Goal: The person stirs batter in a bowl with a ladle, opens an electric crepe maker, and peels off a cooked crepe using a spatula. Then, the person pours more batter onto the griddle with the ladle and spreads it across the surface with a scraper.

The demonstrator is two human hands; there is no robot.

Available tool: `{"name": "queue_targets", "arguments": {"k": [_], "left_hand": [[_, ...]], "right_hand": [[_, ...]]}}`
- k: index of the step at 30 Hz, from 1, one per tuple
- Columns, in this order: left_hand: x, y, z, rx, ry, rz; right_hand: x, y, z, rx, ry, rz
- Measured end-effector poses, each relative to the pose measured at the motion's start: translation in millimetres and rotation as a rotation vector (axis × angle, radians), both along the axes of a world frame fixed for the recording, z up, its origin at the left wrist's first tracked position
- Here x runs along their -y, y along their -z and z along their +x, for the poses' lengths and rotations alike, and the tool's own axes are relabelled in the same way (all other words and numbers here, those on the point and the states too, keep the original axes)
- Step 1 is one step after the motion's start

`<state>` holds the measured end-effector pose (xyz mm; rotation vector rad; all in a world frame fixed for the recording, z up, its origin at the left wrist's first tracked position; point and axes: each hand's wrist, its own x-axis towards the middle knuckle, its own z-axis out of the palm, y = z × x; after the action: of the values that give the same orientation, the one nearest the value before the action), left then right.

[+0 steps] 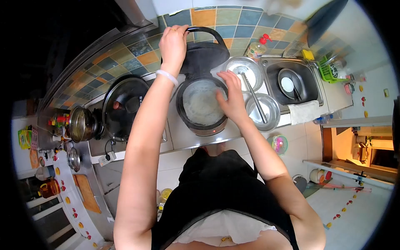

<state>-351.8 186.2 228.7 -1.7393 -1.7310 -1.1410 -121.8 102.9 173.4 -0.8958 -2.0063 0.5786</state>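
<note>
Nearest: the wearer's black garment (225,183), white trim (227,227) at the neck. Past it, on the bench (179,135), a round dark electric pan (200,132), red light lit on its front. Pale sheet (200,102) spread flat inside, covering most of the base. Lid (202,60) tipped up behind, black curved handle (212,31) on it. Left hand (173,43), white bangle (167,77) at the wrist, has its fingers clamped on the left end of that handle; sheet lies below them, well apart. Right hand (234,93) at the pan's right rim, fingers apart, nothing seen in them; sheet just left of the thumb, which is blurred, so can't tell if it touches. Right of the pan: two steel bowls (273,109), long-handled utensil (255,98) across both. Then the sink (321,87), pale cloth (304,112) over its front edge. Red-topped bottle (255,51) against the tiles (248,18). Left of the pan: wide black wok (114,110).
</note>
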Motion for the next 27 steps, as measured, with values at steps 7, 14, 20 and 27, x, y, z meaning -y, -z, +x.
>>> {"name": "queue_targets", "arguments": {"k": [7,14,20,27], "left_hand": [[-30.9,6.0,-14.3,-0.101,-0.064,-0.068],[-54.8,17.5,-29.7,-0.135,-0.029,-0.19],[-56.5,8.4,-26.4,-0.143,-0.061,-0.393],[-7.2,27.6,31.9,-0.159,0.094,-0.186]], "right_hand": [[-5.7,26.4,11.5,0.012,0.013,-0.113],[-3.0,86.2,43.8,0.086,0.118,-0.311],[24.6,133.9,66.2,0.145,0.191,-0.355],[67.0,162.1,89.3,0.479,0.309,-0.444]]}}
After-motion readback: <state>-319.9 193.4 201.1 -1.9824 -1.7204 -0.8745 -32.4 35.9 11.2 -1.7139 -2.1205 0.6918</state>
